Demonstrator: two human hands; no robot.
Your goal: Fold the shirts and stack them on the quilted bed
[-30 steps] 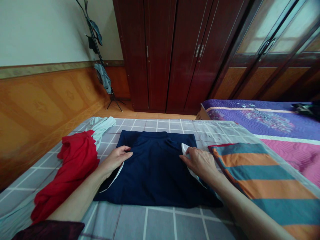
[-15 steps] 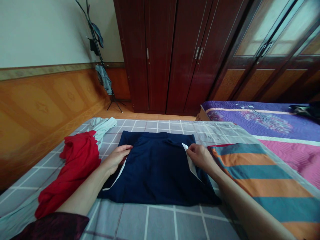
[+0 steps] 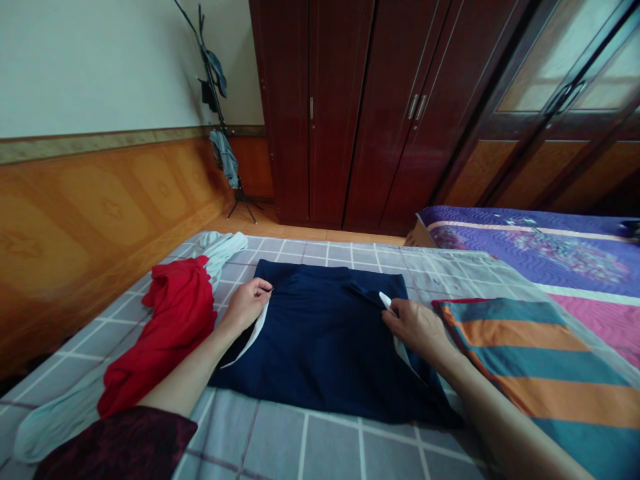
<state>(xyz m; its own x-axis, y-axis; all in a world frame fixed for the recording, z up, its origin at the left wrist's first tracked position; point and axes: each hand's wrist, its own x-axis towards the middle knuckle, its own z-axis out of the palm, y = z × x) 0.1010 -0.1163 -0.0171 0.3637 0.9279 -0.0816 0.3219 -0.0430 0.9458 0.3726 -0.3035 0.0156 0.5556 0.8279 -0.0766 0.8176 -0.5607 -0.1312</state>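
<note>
A dark navy garment with white trim along both sides lies spread on the grey checked bed cover. My left hand pinches its left white-trimmed edge between thumb and fingertips. On the opposite side, my right hand has thumb and fingers closed on the fabric beside the right white trim. A red garment lies crumpled left of my left forearm, over a pale one. To the right of my right hand is a flat folded garment with teal and orange stripes.
A dark red wardrobe stands beyond the bed's far edge, with a coat rack to its left. At right is another bed with a purple floral cover. An orange panelled wall runs along the left.
My left hand has raised the left trimmed edge slightly and drawn it inward. My right hand has shifted a little, its fingers stretching further over the fabric. The whole view has swung left.
</note>
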